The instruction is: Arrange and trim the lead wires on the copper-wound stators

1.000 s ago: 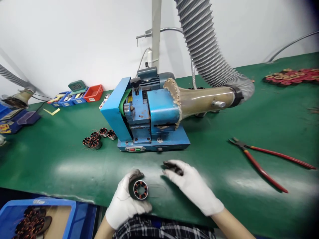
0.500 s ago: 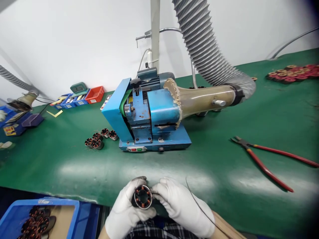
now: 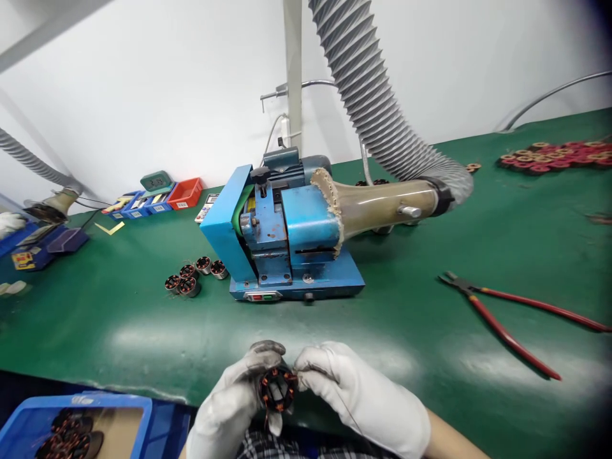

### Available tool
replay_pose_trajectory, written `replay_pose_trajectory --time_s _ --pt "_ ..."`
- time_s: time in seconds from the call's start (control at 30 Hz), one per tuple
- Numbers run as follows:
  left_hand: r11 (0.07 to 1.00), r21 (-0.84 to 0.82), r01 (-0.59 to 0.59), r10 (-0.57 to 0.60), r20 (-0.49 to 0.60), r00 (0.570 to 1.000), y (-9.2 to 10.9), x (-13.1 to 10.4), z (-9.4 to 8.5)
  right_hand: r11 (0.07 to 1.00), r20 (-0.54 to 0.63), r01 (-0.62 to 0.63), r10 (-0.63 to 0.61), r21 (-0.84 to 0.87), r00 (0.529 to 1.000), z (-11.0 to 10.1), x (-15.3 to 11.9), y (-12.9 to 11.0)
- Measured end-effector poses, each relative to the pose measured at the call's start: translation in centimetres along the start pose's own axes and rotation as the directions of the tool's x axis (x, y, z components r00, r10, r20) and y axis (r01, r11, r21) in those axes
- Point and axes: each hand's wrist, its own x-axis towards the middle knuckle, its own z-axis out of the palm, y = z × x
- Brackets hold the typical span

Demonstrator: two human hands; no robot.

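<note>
My left hand (image 3: 232, 395), in a white glove with darkened fingertips, is closed around a motor stator (image 3: 278, 389). The stator's open end faces me, with copper windings around a dark core. My right hand (image 3: 335, 389), also gloved, pinches at the stator's right rim. A thin dark wire (image 3: 348, 413) runs from these fingers down across the glove toward my lap. Where exactly the fingertips meet the wire is partly hidden. Both hands are just above the near edge of the green bench.
A blue belt-driven machine (image 3: 287, 236) with a grey duct hose (image 3: 377, 95) stands ahead. Several stators (image 3: 189, 287) sit left of it. Red-handled cutters (image 3: 502, 328) lie at right, red-and-black rings (image 3: 554, 156) behind. A blue bin (image 3: 143, 421) holds more stators at lower left.
The stator has turned in my left hand, and its end now faces me more darkly. The wire has dropped from above my right wrist to lie lower across the glove.
</note>
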Motion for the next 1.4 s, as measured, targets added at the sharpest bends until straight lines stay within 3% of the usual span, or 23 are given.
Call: replay_pose_trajectory --time_s 0.07,0.13,0.2,0.27,0.33,0.4,0.5,0.57,0.63,0.7,0.77,0.8,0.93,1.0,1.1,1.2,1.27,1.33,1.4 --pt "0.962 0.257 -0.09 0.095 -0.007 0.996 0.4 0.4 0.2 1.0 -0.017 -0.026 0.026 -0.01 1.0 0.1 0.0 -0.5" --pt "0.862 0.468 -0.195 0.217 0.006 0.976 0.7 0.4 0.4 0.999 -0.03 -0.045 0.046 0.018 0.999 0.2 0.0 -0.9" --pt "0.645 0.728 -0.231 0.337 0.0 0.942 1.0 0.1 0.5 0.995 -0.037 -0.076 0.078 0.061 0.996 0.1 0.0 -1.2" --pt "0.414 0.893 -0.174 0.369 0.01 0.929 1.2 -0.2 0.6 0.99 -0.045 -0.111 0.115 0.087 0.992 0.0 0.0 -1.3" --pt "0.365 0.916 -0.163 0.32 0.041 0.946 1.0 -0.4 0.6 0.987 -0.037 -0.129 0.133 0.098 0.99 0.0 0.0 -1.2" --pt "0.439 0.876 -0.2 0.321 0.054 0.945 0.5 -0.4 0.7 0.991 -0.061 -0.126 0.128 0.036 0.99 0.2 0.0 -1.0" --pt "0.55 0.816 -0.179 0.347 -0.028 0.938 -0.2 -0.1 1.2 0.956 -0.107 -0.105 0.079 -0.275 0.991 0.6 0.0 -0.7" --pt "0.548 0.813 -0.197 0.427 -0.069 0.902 -0.3 0.1 1.5 0.886 -0.112 -0.081 0.033 -0.456 0.993 0.8 0.0 -0.7" --pt "0.512 0.832 -0.214 0.511 -0.095 0.854 0.0 0.1 1.9 0.872 -0.118 -0.073 0.017 -0.483 0.993 0.8 -0.2 -0.9" --pt "0.445 0.883 -0.149 0.479 -0.095 0.873 0.4 0.1 2.0 0.924 -0.114 -0.079 0.039 -0.373 0.993 0.9 -0.3 -1.1" --pt "0.391 0.914 -0.11 0.375 -0.048 0.926 0.6 0.0 1.9 0.969 -0.131 -0.095 0.066 -0.228 0.989 1.1 -0.4 -1.0" --pt "0.409 0.906 -0.11 0.315 -0.027 0.949 0.6 0.0 1.8 0.984 -0.154 -0.096 0.073 -0.149 0.985 1.3 -0.4 -0.9" --pt "0.789 0.614 0.008 0.062 -0.092 0.994 -0.6 -0.3 1.5 0.976 -0.21 -0.049 0.094 0.211 0.973 2.3 -0.3 -0.3" --pt "0.881 0.469 0.07 -0.024 -0.103 0.994 -1.8 -0.5 1.5 0.961 -0.209 -0.039 0.099 0.272 0.973 2.7 -0.3 0.0" --pt "0.944 0.292 0.15 -0.12 -0.119 0.986 -3.5 -0.8 1.5 0.973 -0.242 -0.057 0.112 0.222 0.964 2.9 -0.3 0.0" --pt "0.966 0.205 0.155 -0.125 -0.15 0.981 -3.7 -1.0 1.3 0.958 -0.255 -0.092 0.164 0.272 0.953 2.6 -0.4 -0.4" --pt "0.969 0.217 0.118 -0.088 -0.147 0.985 -2.6 -0.9 1.1 0.933 -0.224 -0.133 0.216 0.334 0.95 2.4 -0.5 -0.7" --pt "0.967 0.248 0.065 -0.046 -0.081 0.996 -0.9 -0.7 1.0 0.918 -0.188 -0.171 0.25 0.358 0.95 2.2 -0.4 -0.9" --pt "0.912 0.403 -0.082 0.086 0.009 0.996 0.7 -0.4 1.0 0.91 -0.162 -0.195 0.269 0.367 0.95 2.1 -0.2 -1.0"
